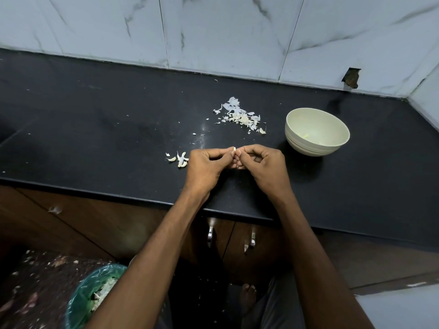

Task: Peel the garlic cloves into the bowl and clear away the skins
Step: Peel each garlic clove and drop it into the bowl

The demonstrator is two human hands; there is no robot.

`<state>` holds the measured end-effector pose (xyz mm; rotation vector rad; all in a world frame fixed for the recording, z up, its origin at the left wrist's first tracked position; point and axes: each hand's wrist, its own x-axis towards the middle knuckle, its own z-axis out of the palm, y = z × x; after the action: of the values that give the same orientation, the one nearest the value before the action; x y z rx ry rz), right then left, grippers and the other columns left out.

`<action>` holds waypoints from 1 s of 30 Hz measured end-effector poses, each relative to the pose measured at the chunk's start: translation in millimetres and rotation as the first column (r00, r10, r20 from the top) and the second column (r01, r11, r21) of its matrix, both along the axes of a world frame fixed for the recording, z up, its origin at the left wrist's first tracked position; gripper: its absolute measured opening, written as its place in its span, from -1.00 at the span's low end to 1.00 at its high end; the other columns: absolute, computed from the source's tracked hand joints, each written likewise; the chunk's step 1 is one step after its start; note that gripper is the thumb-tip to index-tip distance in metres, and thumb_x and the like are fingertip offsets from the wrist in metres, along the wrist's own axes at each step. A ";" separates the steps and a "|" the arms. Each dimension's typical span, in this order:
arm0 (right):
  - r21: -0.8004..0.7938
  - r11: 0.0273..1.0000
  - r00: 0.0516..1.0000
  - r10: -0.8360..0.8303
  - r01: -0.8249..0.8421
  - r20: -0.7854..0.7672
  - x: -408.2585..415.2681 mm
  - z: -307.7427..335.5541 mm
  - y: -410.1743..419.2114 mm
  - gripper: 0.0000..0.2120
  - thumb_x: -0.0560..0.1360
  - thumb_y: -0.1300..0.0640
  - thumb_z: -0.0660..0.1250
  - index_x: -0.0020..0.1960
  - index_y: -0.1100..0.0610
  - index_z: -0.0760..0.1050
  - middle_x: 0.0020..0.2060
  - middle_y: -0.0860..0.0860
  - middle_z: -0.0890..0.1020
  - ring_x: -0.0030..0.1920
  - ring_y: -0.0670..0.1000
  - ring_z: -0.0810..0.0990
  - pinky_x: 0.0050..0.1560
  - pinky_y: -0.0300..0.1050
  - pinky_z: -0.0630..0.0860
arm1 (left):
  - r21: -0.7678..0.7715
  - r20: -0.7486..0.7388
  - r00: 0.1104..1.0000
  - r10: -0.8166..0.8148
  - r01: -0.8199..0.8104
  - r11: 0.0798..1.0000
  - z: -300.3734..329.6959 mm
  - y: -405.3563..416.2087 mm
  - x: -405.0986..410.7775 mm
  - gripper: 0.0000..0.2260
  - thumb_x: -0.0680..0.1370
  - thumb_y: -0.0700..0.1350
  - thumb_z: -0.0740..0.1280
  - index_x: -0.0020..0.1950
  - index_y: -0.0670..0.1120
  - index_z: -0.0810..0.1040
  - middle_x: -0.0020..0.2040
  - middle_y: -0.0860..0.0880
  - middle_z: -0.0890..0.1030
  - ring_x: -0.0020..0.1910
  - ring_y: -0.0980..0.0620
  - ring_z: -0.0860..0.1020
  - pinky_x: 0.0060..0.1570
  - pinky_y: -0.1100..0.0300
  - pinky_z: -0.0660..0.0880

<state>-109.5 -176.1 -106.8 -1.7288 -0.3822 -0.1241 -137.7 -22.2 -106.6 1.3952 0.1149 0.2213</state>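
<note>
Your hands meet over the front part of the black table, fingers curled inward: your left hand and your right hand both pinch a single garlic clove between thumb and fingertips, its pale tip showing just above the point where the two thumbs come together. Take the cream bowl as your landmark: it stands on the table to the right of your hands and a little farther back, apart from them, with a few pale pieces inside. Left of the bowl and behind your hands lies a loose pile of skins. Farther left of the bowl, just beside your left hand, sit a few unpeeled cloves with bits of skin. Well below and left of the bowl, on the floor, a bin lined with green plastic holds more scraps.
</note>
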 end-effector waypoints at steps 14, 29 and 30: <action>0.086 0.996 0.998 0.027 -0.022 -0.061 -1.9 2.2 -1.8 -0.88 0.61 0.32 0.39 0.09 0.33 0.68 -0.16 0.18 0.76 -0.09 0.20 0.76 0.03 0.00 0.71 | 0.073 0.043 0.999 0.006 -0.009 0.997 -2.1 0.4 -0.5 -0.84 0.54 -0.30 0.49 0.11 -0.26 0.72 -0.09 -0.12 0.76 -0.12 0.00 0.72 0.09 0.09 0.66; -0.027 0.999 1.000 -0.017 0.017 -0.008 -0.8 0.8 -1.8 -0.92 0.58 0.33 0.42 0.00 0.30 0.70 -0.27 0.09 0.73 -0.24 -0.05 0.72 -0.11 -0.21 0.63 | 0.166 0.043 0.999 0.002 -0.009 0.986 -9.7 0.7 1.1 -0.86 0.52 -0.22 0.53 0.07 -0.16 0.76 -0.07 -0.09 0.77 -0.03 -0.12 0.75 0.16 -0.16 0.64; -0.022 1.000 1.000 -0.018 0.018 -0.010 -1.1 1.0 -1.5 -0.92 0.58 0.33 0.42 0.00 0.29 0.70 -0.27 0.09 0.73 -0.24 -0.05 0.72 -0.11 -0.20 0.63 | 0.157 0.046 0.999 -0.001 -0.006 0.988 -9.1 0.3 0.9 -0.86 0.53 -0.23 0.53 0.07 -0.16 0.76 -0.07 -0.09 0.77 -0.04 -0.12 0.75 0.16 -0.15 0.64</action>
<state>-110.6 -177.6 -105.8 -1.7537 -0.3613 -0.1242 -136.7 -21.9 -115.7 1.5460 0.0618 0.2692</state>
